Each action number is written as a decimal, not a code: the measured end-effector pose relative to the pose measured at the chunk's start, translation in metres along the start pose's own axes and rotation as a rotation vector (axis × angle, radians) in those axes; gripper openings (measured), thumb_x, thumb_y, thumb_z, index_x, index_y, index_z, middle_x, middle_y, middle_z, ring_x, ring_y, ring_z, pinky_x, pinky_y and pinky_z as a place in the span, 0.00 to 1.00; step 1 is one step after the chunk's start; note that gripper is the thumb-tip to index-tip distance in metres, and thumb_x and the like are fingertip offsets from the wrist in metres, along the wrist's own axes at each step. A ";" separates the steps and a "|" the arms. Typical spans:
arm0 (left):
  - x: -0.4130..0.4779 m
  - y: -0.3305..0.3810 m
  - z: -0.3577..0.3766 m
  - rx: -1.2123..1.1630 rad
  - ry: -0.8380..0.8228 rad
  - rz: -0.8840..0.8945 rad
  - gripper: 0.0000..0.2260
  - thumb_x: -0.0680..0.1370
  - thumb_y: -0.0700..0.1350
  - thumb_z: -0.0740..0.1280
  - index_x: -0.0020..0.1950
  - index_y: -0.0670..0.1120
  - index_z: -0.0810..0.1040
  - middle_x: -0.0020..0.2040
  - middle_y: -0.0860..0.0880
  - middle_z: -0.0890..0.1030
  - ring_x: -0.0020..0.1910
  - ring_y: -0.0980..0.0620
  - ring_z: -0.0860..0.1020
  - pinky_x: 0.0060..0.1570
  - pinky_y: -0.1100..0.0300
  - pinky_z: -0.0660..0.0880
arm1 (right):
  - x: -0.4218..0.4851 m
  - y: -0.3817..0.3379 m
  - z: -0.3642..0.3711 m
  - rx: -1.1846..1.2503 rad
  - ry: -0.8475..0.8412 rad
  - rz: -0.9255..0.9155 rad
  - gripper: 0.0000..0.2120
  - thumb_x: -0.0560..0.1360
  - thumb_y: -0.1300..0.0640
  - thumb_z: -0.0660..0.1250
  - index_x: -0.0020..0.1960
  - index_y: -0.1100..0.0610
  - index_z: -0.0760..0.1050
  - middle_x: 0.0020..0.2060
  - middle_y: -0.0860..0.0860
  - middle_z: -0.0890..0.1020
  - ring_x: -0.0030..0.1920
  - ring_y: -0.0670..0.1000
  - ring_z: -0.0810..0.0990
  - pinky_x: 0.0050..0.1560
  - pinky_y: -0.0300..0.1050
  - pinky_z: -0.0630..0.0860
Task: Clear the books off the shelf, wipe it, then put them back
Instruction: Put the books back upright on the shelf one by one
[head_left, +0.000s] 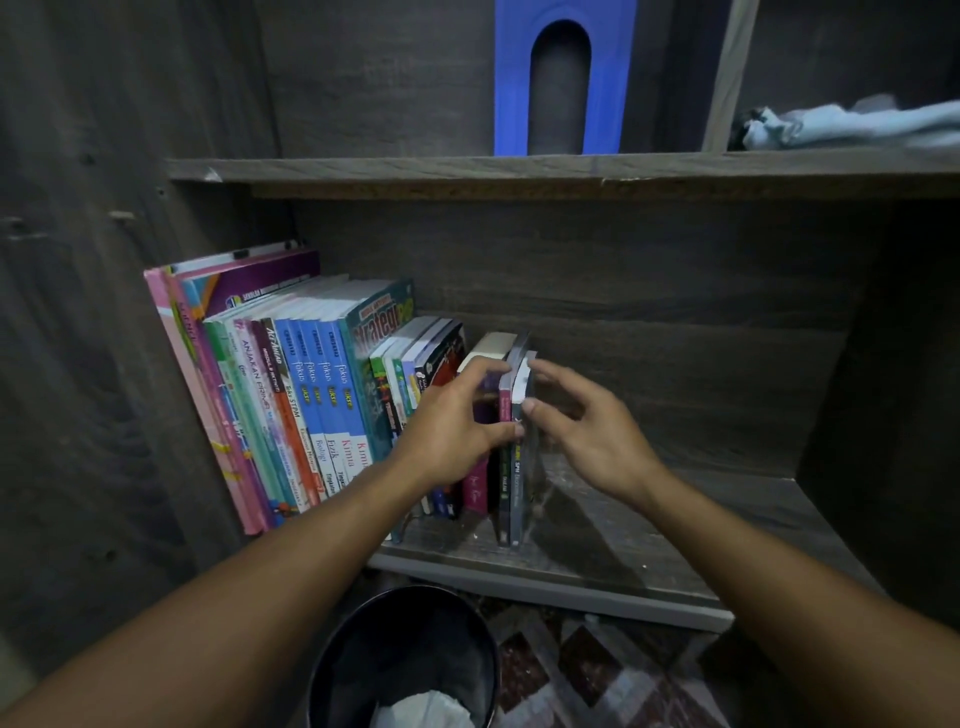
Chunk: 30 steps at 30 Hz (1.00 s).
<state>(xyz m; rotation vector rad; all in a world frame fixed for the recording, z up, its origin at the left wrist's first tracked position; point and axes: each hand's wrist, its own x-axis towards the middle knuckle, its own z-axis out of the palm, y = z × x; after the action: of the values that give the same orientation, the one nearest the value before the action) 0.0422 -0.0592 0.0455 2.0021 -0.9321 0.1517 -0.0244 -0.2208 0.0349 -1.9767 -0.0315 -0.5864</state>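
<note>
**Q:** What do the two hands show?

**A:** The left hand has its fingers curled over the tops of the end books and its thumb on a spine, so it grips them. The right hand is blurred. Its fingers are spread and loosely bent, with the tips against the outer side of the last thin grey volume, and they close on nothing.

**Q:** Where do the books stand?

**A:** The row of books stands upright on the shelf board. The tall volumes sit against the left side panel and the shorter ones toward the middle. The end books close the row on its right. The left wrist and forearm cover the lower spines of several middle volumes.

**Q:** And the surroundings?

**A:** The upper shelf carries a blue plastic piece with an arched cut-out. In the compartment to its right lies a crumpled pale-blue cloth. Below the board's front edge, between the forearms, a black waste bin holds white paper — it stands on a diamond-patterned floor.
</note>
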 end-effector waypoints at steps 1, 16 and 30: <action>0.000 0.001 0.000 0.014 0.004 -0.002 0.27 0.71 0.47 0.76 0.66 0.55 0.69 0.61 0.50 0.80 0.57 0.55 0.79 0.54 0.50 0.79 | 0.001 -0.003 -0.001 -0.024 0.013 -0.011 0.17 0.77 0.56 0.70 0.65 0.48 0.78 0.62 0.45 0.78 0.57 0.38 0.78 0.57 0.29 0.72; 0.008 0.002 0.000 0.116 0.010 -0.172 0.28 0.73 0.42 0.73 0.66 0.51 0.63 0.52 0.48 0.79 0.42 0.53 0.80 0.38 0.61 0.78 | 0.006 -0.012 -0.015 -0.280 0.017 -0.022 0.04 0.74 0.50 0.71 0.48 0.47 0.84 0.47 0.41 0.85 0.51 0.40 0.81 0.60 0.48 0.77; -0.074 0.034 -0.049 0.033 0.107 -0.255 0.26 0.76 0.38 0.68 0.71 0.57 0.67 0.44 0.52 0.81 0.36 0.58 0.83 0.29 0.63 0.79 | 0.008 -0.022 -0.010 -0.282 -0.095 -0.041 0.13 0.76 0.54 0.68 0.59 0.47 0.80 0.64 0.48 0.79 0.64 0.49 0.77 0.67 0.51 0.73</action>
<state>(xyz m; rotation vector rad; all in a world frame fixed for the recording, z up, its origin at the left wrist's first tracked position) -0.0212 0.0084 0.0655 2.1015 -0.6037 0.1307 -0.0270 -0.2208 0.0608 -2.2815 -0.0502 -0.5461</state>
